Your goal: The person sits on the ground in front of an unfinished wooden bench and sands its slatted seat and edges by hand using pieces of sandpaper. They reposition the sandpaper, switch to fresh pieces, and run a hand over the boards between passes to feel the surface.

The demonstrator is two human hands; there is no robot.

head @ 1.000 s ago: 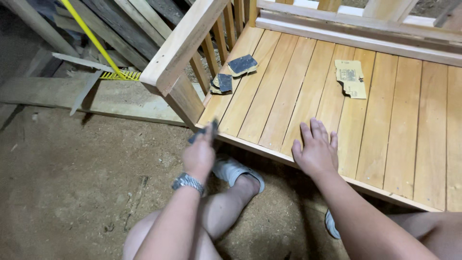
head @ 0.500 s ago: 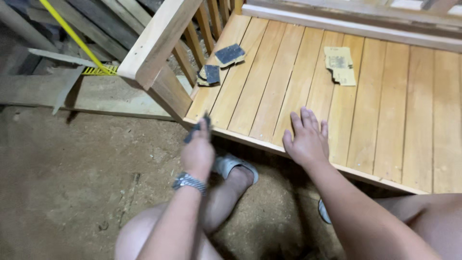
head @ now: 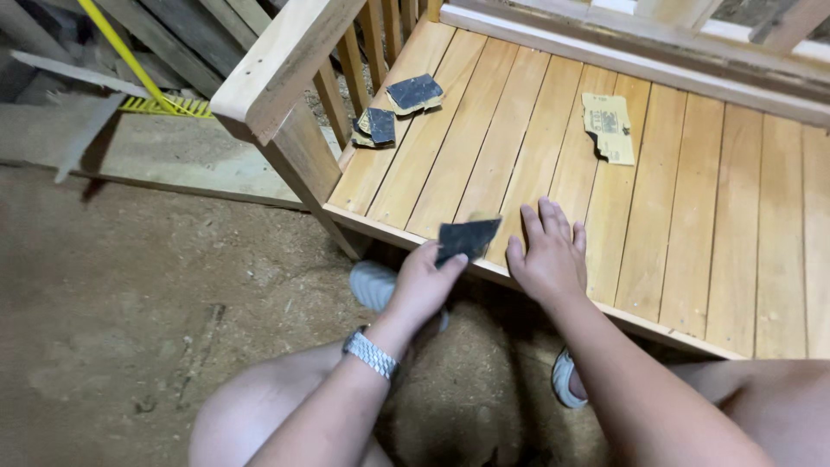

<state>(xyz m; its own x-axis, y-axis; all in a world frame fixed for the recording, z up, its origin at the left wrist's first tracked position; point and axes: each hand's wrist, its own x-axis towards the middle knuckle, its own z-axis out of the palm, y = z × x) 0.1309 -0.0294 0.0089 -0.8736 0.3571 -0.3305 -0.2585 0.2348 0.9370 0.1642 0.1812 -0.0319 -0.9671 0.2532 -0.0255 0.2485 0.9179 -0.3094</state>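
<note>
Two hands at the slatted bench's (head: 657, 216) front edge: left hand (head: 424, 285) pinches dark sandpaper (head: 467, 238), right hand (head: 546, 259) rests flat, fingers spread. Sanding looks underway (slats pale). Spare sheets (head: 399, 108) lie at eleven o'clock.

Slatted bench seat (head: 553, 156): light wood, smooth, slight satin sheen. Sandpaper piece (head: 467, 238) in left hand (head: 424, 285): dark, matt, gritty face. Torn sheet (head: 609, 128) on slats: tan paper backing. Wristwatch (head: 370, 353): shiny metal band. Floor (head: 130, 294): rough, dusty, sawdust-covered.
</note>
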